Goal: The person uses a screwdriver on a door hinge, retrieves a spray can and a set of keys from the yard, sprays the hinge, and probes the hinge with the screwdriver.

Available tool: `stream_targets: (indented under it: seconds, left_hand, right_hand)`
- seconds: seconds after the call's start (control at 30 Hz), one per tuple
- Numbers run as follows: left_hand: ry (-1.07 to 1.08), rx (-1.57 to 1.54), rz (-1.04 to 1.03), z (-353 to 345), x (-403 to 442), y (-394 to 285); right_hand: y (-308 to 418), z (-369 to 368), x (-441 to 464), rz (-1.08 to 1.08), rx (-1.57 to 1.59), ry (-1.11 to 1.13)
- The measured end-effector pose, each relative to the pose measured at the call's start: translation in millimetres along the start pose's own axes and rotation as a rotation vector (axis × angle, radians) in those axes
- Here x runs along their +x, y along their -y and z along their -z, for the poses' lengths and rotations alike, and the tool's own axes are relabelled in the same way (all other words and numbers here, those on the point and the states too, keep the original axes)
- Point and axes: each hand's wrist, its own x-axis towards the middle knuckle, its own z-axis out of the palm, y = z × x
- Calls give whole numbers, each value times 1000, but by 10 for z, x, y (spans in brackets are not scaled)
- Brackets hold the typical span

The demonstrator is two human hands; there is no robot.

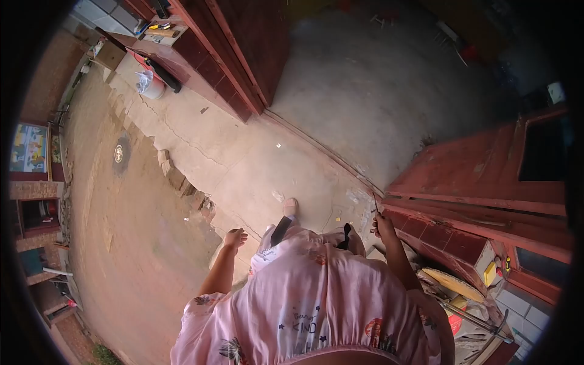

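Observation:
My left hand [235,238] is held out over the edge of the paved ground, its fingers apart and holding nothing. On the other side of my body, my right hand [383,225] is closed around a thin dark tool [375,204] that points away from me. This hand is near the threshold and the red door frame on the right. The tool's lower part is hidden in my fingers. Between my hands are my pink printed shirt [322,292] and one foot in a pink shoe [291,207] on the concrete.
Open red doors [249,42] flank a dim room with a grey floor [359,85]. A white bucket [151,85] stands at the upper left. Broken bricks [176,179] line the pavement edge beside bare dirt. A round yellow board [453,284] and assorted items lie at the lower right.

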Motion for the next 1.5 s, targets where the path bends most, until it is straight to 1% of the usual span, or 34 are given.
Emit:
stream_targets:
  seconds: [0.07, 0.13, 0.17, 0.2, 0.23, 0.33, 0.37, 0.4, 0.43, 0.47, 0.5, 0.57, 0.6, 0.63, 0.67, 0.7, 0.73, 0.77, 0.83, 0.9, 0.93, 1.0, 1.07, 1.13, 1.17, 1.23, 1.27, 1.3, 1.33, 1.37, 1.4, 1.43, 1.47, 1.5]
  left_hand:
    - [-44, 28, -163, 90, 342, -761]
    - [-58, 35, -237, 102, 539, -1547]
    - [-51, 49, -287, 89, 798, -1822]
    - [-94, 76, -337, -46, 820, -2193]
    - [-74, 126, -385, -173, 978, -2501]
    - [68, 208, -406, -844, 1261, -3316]
    - [119, 207, -385, -1149, 1278, -3556]
    - [193, 263, -423, -1455, 1255, -3771]
    - [290, 308, -415, -1756, 1303, -3981]
    - [361, 378, -366, -2049, 1328, -4206]
    - [427, 438, -399, -2299, 1365, -4388]
    - [488, 481, -501, -2650, 1489, -4733]
    - [437, 518, -449, -2803, 1448, -4949]
    - [361, 489, -388, -2965, 1497, -5181]
    - [281, 466, -294, -2942, 1484, -5231]
    - [255, 482, -214, -2899, 1645, -5305]
    - [211, 473, -175, -2865, 1698, -5422]
    - [159, 462, -106, -2846, 1817, -5569]
    - [54, 332, -60, -2861, 1764, -5969]
    - [4, 232, -100, -2881, 1696, -6259]
    - [-17, 207, -135, -2926, 1643, -6398]
    - [-52, 166, -130, -3090, 1540, -6747]
    - [-93, 118, -76, -3302, 1568, -7080]
    - [-99, 79, -6, -3557, 1787, -7435]
    - [-71, 91, -16, -3696, 1974, -7627]
    - [-4, 64, -87, -4055, 2201, -8150]
    - [26, 61, -105, -4247, 2538, -8360]
    - [18, 148, -164, -4465, 2580, -8757]
    - [-7, 297, -302, -4701, 2893, -9033]
    - [45, 482, -555, -4948, 2866, -9471]
    - [56, 647, -823, -5190, 2797, -9936]
    - [114, 1005, -1004, -5471, 2596, -10560]
    - [262, 1026, -1209, -5670, 2303, -11092]
    - [448, 722, -1141, -5917, 2221, -11465]
  right_hand:
    - [-354, 152, 149, -78, 23, -87]
    - [-636, 247, 85, -106, 51, -173]
    - [-792, 303, 84, -174, 161, -193]
    - [-1024, 363, 132, -200, 186, -218]
    - [-1225, 415, 189, -209, 212, -244]
    - [-1325, 437, 242, -370, 455, -308]
    - [-1330, 434, 359, -448, 485, -313]
    - [-1358, 455, 533, -473, 474, -295]
    - [-1297, 491, 740, -481, 502, -242]
    - [-1117, 473, 946, -497, 484, -276]
    - [-849, 497, 1176, -513, 463, -311]
    - [-146, 571, 1726, -508, 410, -290]
    - [267, 735, 2112, -494, 375, -285]
    - [666, 928, 2385, -497, 333, -281]
    - [1083, 1095, 2712, -399, 318, -207]
    - [1540, 1258, 3057, -261, 426, -177]
    - [2136, 1380, 3344, -40, 281, -218]
    - [3203, 1467, 3242, -127, 237, -230]
    - [4509, 1661, 3347, 58, 236, -191]
    - [5536, 1762, 3444, 172, 285, -106]
    - [5936, 1754, 3500, 221, 298, -49]
    - [6587, 1683, 3691, 248, 288, 20]
    - [7178, 1522, 3827, 228, 342, 110]
    - [7615, 1348, 4049, 227, 376, 245]
    - [7867, 1249, 4152, 222, 395, 311]
    - [8370, 1022, 4258, 219, 365, 337]
    - [8552, 992, 4377, 212, 350, 364]
    - [8800, 941, 4512, 212, 340, 391]
    - [9051, 852, 4617, 179, 334, 376]
    - [9287, 795, 4679, 138, 332, 356]
    - [9524, 773, 4718, 151, 345, 435]
    - [9788, 718, 4710, 191, 303, 437]
    - [10097, 621, 4662, 240, 267, 445]
    - [10377, 537, 4611, 288, 230, 451]
